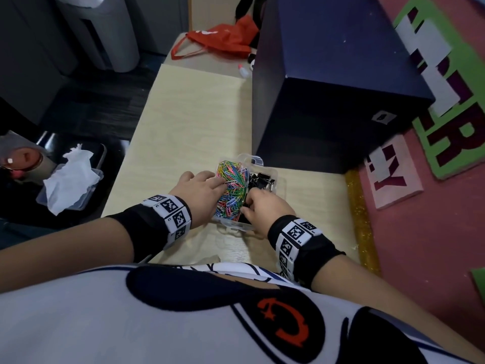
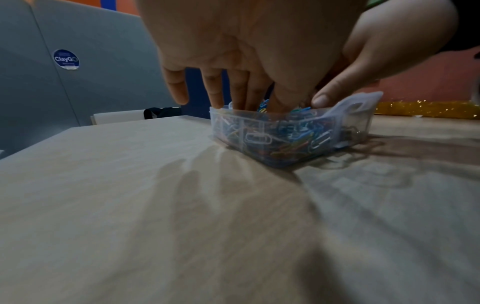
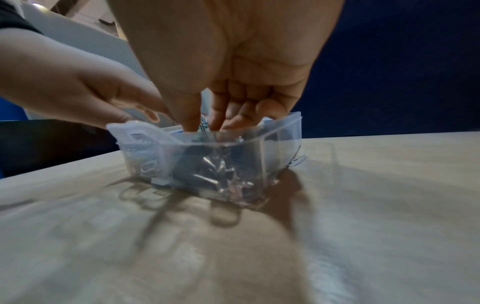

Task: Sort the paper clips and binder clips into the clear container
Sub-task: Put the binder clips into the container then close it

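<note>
A clear container stands on the light wooden table. Coloured paper clips fill its left compartment and black binder clips lie in the right one. My left hand reaches in from the left, its fairly straight fingers dipping into the paper clips. My right hand hangs over the near right part, its thumb and curled fingers down in the binder-clip compartment. The clips hide its fingertips, so I cannot see whether they pinch one.
A big dark blue box stands just behind the container. A red bag and a small bottle lie at the table's far end. Left of the table sits a clear tub with tissue. A gold glitter strip edges the right side.
</note>
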